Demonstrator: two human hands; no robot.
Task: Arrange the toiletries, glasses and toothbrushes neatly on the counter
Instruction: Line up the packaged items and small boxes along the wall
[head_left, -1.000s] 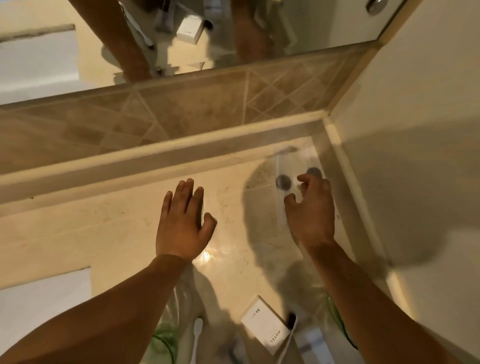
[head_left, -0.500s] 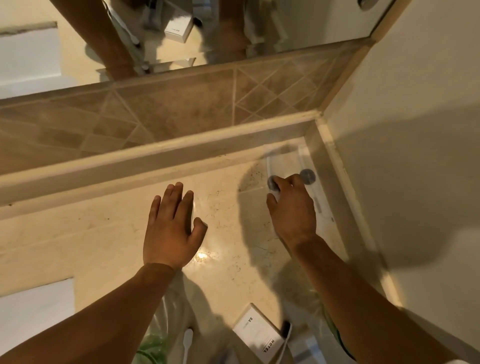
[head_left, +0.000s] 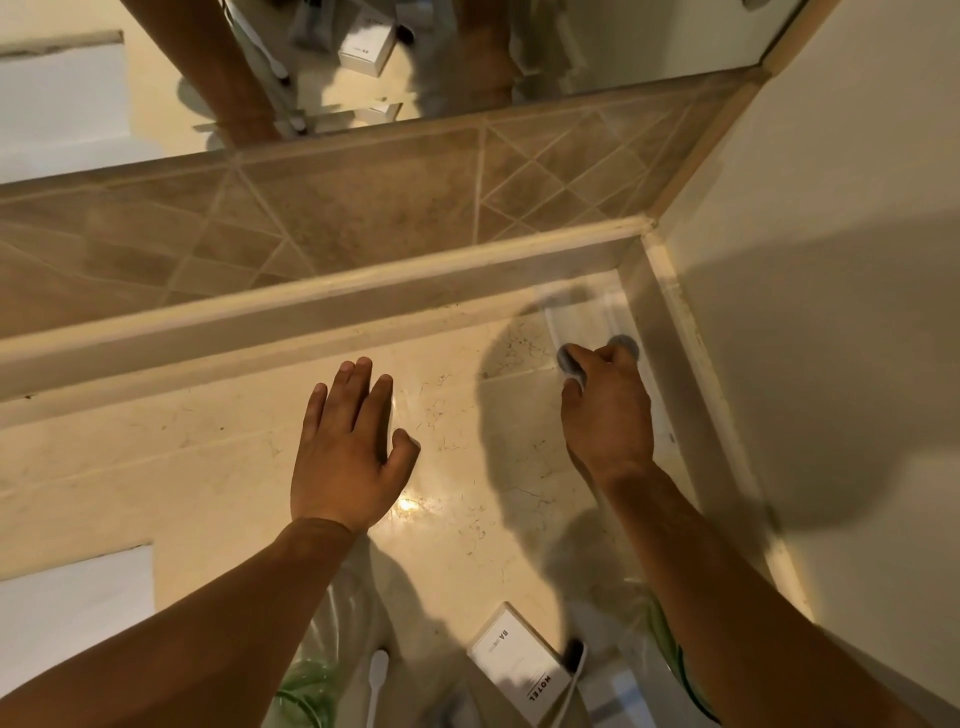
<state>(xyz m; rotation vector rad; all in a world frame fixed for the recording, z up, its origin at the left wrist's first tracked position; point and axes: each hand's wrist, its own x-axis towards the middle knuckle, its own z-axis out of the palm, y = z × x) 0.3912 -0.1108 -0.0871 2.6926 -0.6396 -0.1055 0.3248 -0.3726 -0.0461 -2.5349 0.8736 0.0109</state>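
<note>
Left hand (head_left: 345, 457): flat on counter (head_left: 197, 467), fingers together, empty; best kept there as a brace.
Toothbrush (head_left: 376, 680), white box (head_left: 519, 670): near edge, waiting.
Right hand (head_left: 605, 410): fingers curled onto clear packet (head_left: 587, 312) in the corner; best slid square to the wall.

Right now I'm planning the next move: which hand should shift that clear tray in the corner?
Right. The right hand already rests on the clear tray by the wall; the left hand lies flat on bare counter, farther away.

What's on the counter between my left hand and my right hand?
Nothing: in the head view only bare, shadowed counter lies between the left hand and right hand.
</note>
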